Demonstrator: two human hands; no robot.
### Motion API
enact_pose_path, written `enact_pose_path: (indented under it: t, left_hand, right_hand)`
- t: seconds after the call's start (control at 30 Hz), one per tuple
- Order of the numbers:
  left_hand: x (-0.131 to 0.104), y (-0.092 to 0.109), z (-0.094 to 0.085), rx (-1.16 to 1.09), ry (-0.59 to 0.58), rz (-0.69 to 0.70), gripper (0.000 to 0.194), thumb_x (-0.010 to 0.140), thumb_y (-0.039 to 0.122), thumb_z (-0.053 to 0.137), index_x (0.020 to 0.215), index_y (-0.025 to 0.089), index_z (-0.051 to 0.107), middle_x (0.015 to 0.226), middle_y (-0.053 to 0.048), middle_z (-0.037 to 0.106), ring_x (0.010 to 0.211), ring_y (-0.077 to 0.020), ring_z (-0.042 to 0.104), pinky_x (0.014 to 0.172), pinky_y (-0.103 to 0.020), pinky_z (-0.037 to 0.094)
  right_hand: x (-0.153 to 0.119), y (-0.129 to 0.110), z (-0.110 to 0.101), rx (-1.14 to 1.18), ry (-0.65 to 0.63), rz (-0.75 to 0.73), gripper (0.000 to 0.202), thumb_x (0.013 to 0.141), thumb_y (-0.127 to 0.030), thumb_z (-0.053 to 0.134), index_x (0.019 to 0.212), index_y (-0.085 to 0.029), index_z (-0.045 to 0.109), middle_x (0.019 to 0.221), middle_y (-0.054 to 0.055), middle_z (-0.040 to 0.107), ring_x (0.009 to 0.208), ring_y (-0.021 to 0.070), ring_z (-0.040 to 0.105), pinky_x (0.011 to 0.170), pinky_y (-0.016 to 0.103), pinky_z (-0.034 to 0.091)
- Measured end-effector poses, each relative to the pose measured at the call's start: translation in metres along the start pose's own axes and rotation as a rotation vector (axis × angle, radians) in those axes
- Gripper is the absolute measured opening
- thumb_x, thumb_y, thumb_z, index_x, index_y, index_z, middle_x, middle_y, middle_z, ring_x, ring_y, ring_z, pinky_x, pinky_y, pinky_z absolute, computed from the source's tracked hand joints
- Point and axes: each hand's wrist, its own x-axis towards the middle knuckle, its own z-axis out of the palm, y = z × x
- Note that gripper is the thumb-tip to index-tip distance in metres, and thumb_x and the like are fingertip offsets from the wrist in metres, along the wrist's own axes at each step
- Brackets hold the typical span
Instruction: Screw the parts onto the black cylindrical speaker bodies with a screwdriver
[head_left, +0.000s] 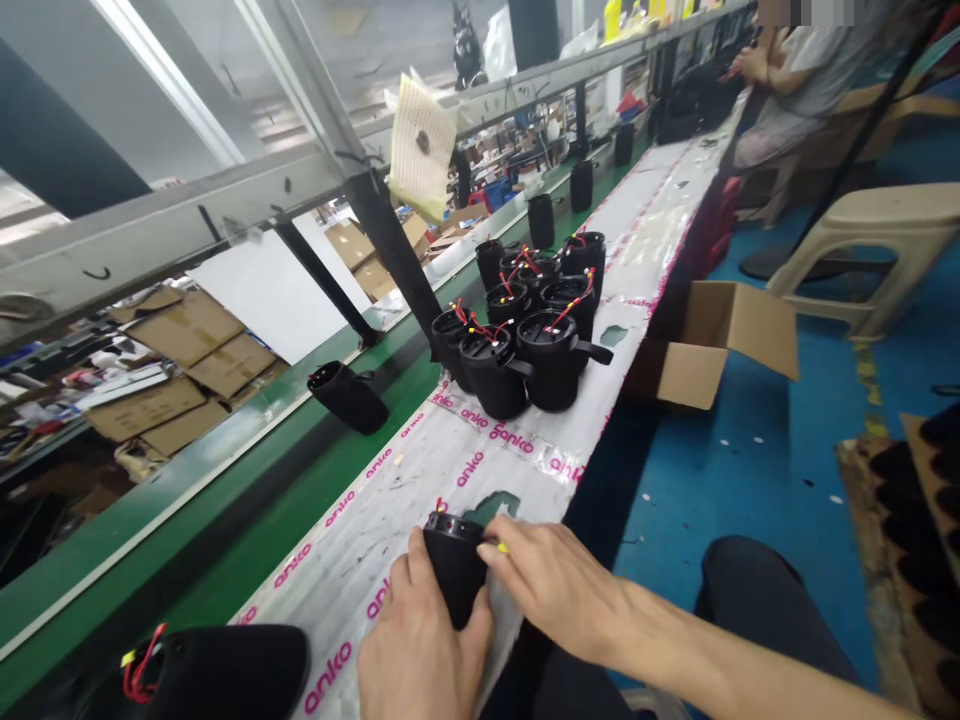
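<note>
On the work strip near me, my left hand is wrapped around a black cylindrical housing, which stands tilted with its open rim up. A bit of red and yellow wiring shows at that rim. My right hand is at the housing's upper right side, thumb and fingers pinched together. A small yellow piece shows at those fingertips; whether it belongs to a wire is too small to tell. Further up the strip stands a group of similar black housings, several with red wires and yellow connectors on top, some with side straps.
Another housing lies on its side at lower left, red wires out. One more leans on the green conveyor belt. An open carton and a beige stool stand on the right. A person sits further along.
</note>
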Motion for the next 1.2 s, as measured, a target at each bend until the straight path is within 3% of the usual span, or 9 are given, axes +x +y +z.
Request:
enact_pose_path:
  t: [0.17, 0.33, 0.43, 0.5, 0.57, 0.67, 0.9, 1.07, 1.2]
  left_hand:
    - [0.001, -0.008, -0.006, -0.072, -0.100, 0.011, 0.072, 0.092, 0.045, 0.044, 0.152, 0.011, 0.024, 0.140, -0.019, 0.054, 0.110, -0.0333, 0.065, 0.083, -0.040, 0.050]
    - [0.018, -0.037, -0.011, -0.448, -0.264, 0.016, 0.076, 0.085, 0.047, 0.055, 0.149, 0.013, 0.033, 0.150, -0.015, 0.047, 0.136, -0.0303, 0.048, 0.110, -0.042, 0.037]
    - [0.020, -0.041, -0.016, -0.595, -0.288, 0.078, 0.074, 0.081, 0.045, 0.061, 0.145, 0.017, 0.038, 0.144, -0.011, 0.055, 0.132, -0.0260, 0.052, 0.109, -0.037, 0.039]
    - [0.015, -0.035, -0.020, -0.505, -0.224, 0.047, 0.077, 0.077, 0.042, 0.065, 0.146, 0.020, 0.037, 0.139, -0.010, 0.059, 0.126, -0.0277, 0.057, 0.104, -0.039, 0.042]
    - [0.008, -0.025, -0.023, -0.339, -0.090, 0.008, 0.079, 0.077, 0.039, 0.065, 0.147, 0.021, 0.035, 0.138, -0.010, 0.058, 0.120, -0.0309, 0.060, 0.097, -0.041, 0.045]
    - [0.001, -0.014, -0.020, -0.148, 0.038, 0.006, 0.077, 0.078, 0.035, 0.063, 0.149, 0.021, 0.034, 0.138, -0.011, 0.056, 0.115, -0.0321, 0.061, 0.086, -0.040, 0.048]
    - [0.002, -0.023, -0.006, -0.289, -0.097, 0.077, 0.079, 0.078, 0.046, 0.062, 0.147, 0.016, 0.039, 0.144, -0.012, 0.052, 0.133, -0.0280, 0.048, 0.108, -0.039, 0.038]
    - [-0.003, -0.016, -0.010, -0.370, -0.194, -0.002, 0.088, 0.076, 0.042, 0.063, 0.153, 0.022, 0.027, 0.143, -0.009, 0.056, 0.124, -0.0301, 0.058, 0.100, -0.040, 0.045]
    - [-0.007, -0.010, -0.008, -0.303, -0.121, -0.001, 0.082, 0.079, 0.040, 0.062, 0.152, 0.026, 0.028, 0.141, -0.008, 0.057, 0.116, -0.0311, 0.063, 0.089, -0.039, 0.049]
  right_hand:
    - [-0.024, 0.015, -0.006, 0.351, 0.172, 0.232, 0.023, 0.104, -0.038, 0.033, 0.112, -0.023, 0.049, 0.076, -0.001, 0.064, 0.071, 0.0194, 0.064, 0.064, 0.030, 0.043]
    - [-0.043, 0.017, -0.012, 0.415, 0.093, 0.253, 0.027, 0.102, -0.038, 0.038, 0.123, -0.025, 0.049, 0.102, 0.003, 0.068, 0.097, 0.0210, 0.065, 0.085, 0.033, 0.046]
    - [-0.047, 0.014, -0.015, 0.473, 0.031, 0.206, 0.033, 0.102, -0.046, 0.041, 0.127, -0.028, 0.054, 0.101, 0.002, 0.068, 0.089, 0.0187, 0.067, 0.086, 0.032, 0.047]
    - [-0.046, 0.011, -0.019, 0.484, -0.012, 0.179, 0.036, 0.103, -0.048, 0.040, 0.130, -0.029, 0.054, 0.087, -0.001, 0.068, 0.076, 0.0174, 0.068, 0.079, 0.031, 0.048]
    - [-0.043, 0.008, -0.021, 0.428, -0.016, 0.156, 0.036, 0.104, -0.047, 0.038, 0.130, -0.030, 0.055, 0.077, -0.003, 0.066, 0.071, 0.0177, 0.067, 0.073, 0.030, 0.049]
    - [-0.037, 0.004, -0.016, 0.273, 0.034, 0.101, 0.033, 0.105, -0.040, 0.036, 0.129, -0.028, 0.054, 0.085, 0.000, 0.070, 0.077, 0.0197, 0.069, 0.072, 0.030, 0.048]
    - [-0.030, 0.008, 0.017, -0.074, 0.160, -0.070, 0.033, 0.107, -0.033, 0.033, 0.129, -0.019, 0.051, 0.095, 0.008, 0.072, 0.077, 0.0231, 0.071, 0.068, 0.033, 0.049]
    - [-0.034, 0.013, 0.016, -0.111, 0.117, -0.099, 0.028, 0.107, -0.031, 0.035, 0.128, -0.021, 0.050, 0.089, 0.004, 0.070, 0.075, 0.0222, 0.070, 0.064, 0.033, 0.047]
    - [-0.041, 0.012, 0.013, -0.211, 0.143, -0.156, 0.031, 0.106, -0.032, 0.039, 0.135, -0.022, 0.046, 0.088, 0.001, 0.069, 0.072, 0.0201, 0.068, 0.061, 0.033, 0.044]
